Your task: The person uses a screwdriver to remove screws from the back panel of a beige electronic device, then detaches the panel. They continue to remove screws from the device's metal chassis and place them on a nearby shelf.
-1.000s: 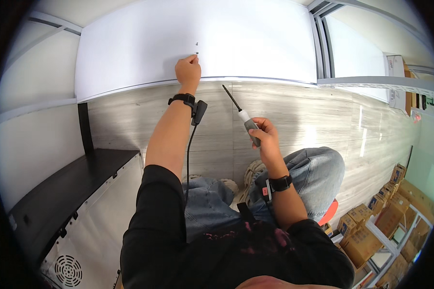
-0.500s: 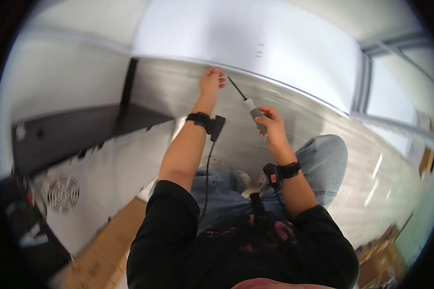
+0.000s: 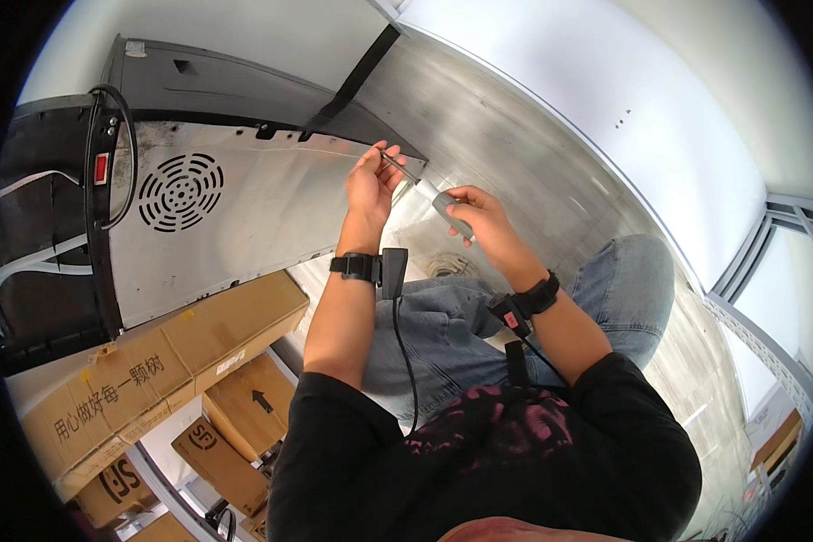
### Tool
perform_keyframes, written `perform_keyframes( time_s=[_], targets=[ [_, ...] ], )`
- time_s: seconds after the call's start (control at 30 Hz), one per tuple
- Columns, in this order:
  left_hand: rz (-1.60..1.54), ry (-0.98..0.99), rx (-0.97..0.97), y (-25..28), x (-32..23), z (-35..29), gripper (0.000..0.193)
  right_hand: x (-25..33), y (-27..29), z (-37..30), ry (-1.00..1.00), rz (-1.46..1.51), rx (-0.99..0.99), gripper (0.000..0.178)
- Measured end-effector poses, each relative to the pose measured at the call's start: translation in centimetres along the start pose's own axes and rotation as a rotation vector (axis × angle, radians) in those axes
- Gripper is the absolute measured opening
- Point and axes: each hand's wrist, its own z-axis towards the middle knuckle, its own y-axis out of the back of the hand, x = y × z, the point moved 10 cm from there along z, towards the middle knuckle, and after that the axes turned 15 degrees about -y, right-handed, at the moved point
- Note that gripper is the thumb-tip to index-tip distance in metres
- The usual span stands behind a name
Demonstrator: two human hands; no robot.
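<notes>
My right hand [image 3: 479,217] grips the grey handle of a screwdriver [image 3: 429,190] whose thin dark shaft points up and left. My left hand [image 3: 370,181] pinches the shaft near its tip with thumb and fingers. Both hands hover just in front of the metal back panel [image 3: 244,226] of a large black appliance lying on its side, close to the panel's upper right edge. Each wrist wears a black band with a small device and a cable. I sit on the floor in blue jeans and a black shirt.
The panel has a round vent grille [image 3: 181,190], a red tag [image 3: 102,168] and a black hose [image 3: 122,163]. Several brown cardboard boxes [image 3: 181,352] lie beneath the appliance at lower left. A white wall [image 3: 659,117] and pale wood floor [image 3: 533,154] run behind; a window frame [image 3: 768,262] is at right.
The view has swung from the white wall to the appliance's back panel. My left hand left the wall and now pinches the screwdriver shaft; my right hand keeps the handle.
</notes>
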Motion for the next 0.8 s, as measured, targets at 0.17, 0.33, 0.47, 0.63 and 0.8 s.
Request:
perform_keyframes(
  time_s=[0.17, 0.33, 0.47, 0.63, 0.8],
  targets=[
    [-0.036, -0.088, 0.005, -0.3, -4.2, -1.3, 0.025, 1.5, -2.5, -1.0, 0.059, 0.071, 0.081, 0.029],
    [-0.044, -0.128, -0.002, 0.6, -6.8, -1.2, 0.025, 2.4, -4.9, -1.6, 0.076, 0.148, 0.139, 0.026],
    [-0.040, -0.136, 0.006, 1.4, -6.8, -0.6, 0.024, 2.3, -5.5, -1.1, 0.062, 0.164, 0.127, 0.025],
    [-0.048, -0.153, -0.040, 1.5, -6.7, -0.3, 0.021, 1.5, -5.7, -0.7, 0.050, 0.247, 0.153, 0.027],
    [-0.025, -0.176, -0.062, 1.1, -6.8, -0.5, 0.020, 1.7, -5.9, -1.1, 0.049, 0.285, 0.174, 0.028]
  ],
)
